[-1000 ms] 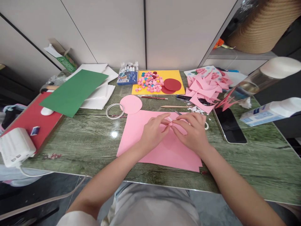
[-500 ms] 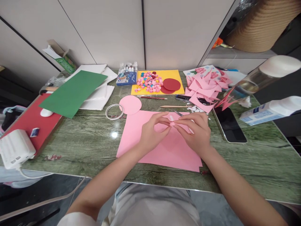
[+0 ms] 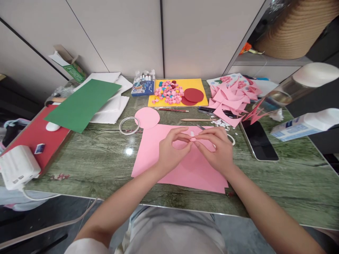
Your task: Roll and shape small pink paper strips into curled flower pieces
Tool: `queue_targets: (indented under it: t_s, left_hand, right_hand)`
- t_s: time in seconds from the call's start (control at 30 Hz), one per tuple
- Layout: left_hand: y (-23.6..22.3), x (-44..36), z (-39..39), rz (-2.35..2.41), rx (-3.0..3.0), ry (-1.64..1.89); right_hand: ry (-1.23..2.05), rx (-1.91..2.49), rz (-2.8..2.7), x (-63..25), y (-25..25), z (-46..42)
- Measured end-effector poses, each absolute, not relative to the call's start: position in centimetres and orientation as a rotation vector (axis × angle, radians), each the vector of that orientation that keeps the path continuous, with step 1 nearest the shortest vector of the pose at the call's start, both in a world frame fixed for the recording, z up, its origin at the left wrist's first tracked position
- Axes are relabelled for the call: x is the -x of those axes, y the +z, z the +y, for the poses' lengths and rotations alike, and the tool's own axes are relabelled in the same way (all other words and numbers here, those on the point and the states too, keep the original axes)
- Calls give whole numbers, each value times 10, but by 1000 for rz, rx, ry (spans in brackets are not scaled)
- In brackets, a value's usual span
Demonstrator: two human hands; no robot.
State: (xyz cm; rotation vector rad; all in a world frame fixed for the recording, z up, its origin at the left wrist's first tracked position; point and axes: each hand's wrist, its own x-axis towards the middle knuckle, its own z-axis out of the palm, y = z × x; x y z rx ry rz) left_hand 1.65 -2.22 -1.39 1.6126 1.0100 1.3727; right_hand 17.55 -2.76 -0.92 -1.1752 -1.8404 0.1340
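Two hands: left hand (image 3: pixel 171 151) and right hand (image 3: pixel 218 146), bare, meeting fingertip to fingertip over the middle of the work area.
Left grip: thumb and fingers closed in a pinch on the left side of a small pink piece (image 3: pixel 193 139).
Right grip: thumb and fingers pinching the same piece from the right side.
Small pink piece: between the two sets of fingertips, above the pink sheets, partly covered by the fingers; a white strip (image 3: pixel 192 133) shows just beyond it.
Pink sheets (image 3: pixel 172 173): lying on the green table (image 3: pixel 92 151) under both hands, edges slightly out of line.
Scissors (image 3: pixel 200 127): beyond the right hand, mostly hidden by it, a pale handle loop showing at its right.
Left of the hands: a pink paper circle (image 3: pixel 147 118) and a ring of tape (image 3: pixel 120 126), close together.
Behind the hands: a wooden stick (image 3: pixel 197 120), a red pencil (image 3: pixel 173 110), then a yellow sheet (image 3: pixel 202 84) bearing small coloured pieces (image 3: pixel 169 93) and dark red circles (image 3: pixel 194 95).
Marker box (image 3: pixel 143 88): just left of the yellow sheet.
Right side: curved pink scraps (image 3: pixel 229 100) in a heap, with a phone (image 3: pixel 260 141) nearer the person.
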Motion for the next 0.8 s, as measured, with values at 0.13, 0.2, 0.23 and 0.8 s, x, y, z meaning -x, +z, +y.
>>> queue_targets:
  t_s: [0.13, 0.2, 0.23, 0.8]
  left_hand:
    - [-14, -15, -22, 1142, -2012, 1384]
    - [-15, -15, -21, 1167, -2151, 1391]
    - [-14, -15, -21, 1172, -2188, 1391]
    - [-13, -14, -23, 864, -1683, 1449]
  right_hand:
    - [-131, 1164, -1974, -180, -10, -26]
    - [-252, 1142, -2009, -182, -10, -26]
    - [-300, 1129, -2016, -183, -10, -25]
    - [37, 1071, -1816, -180, -1, -29]
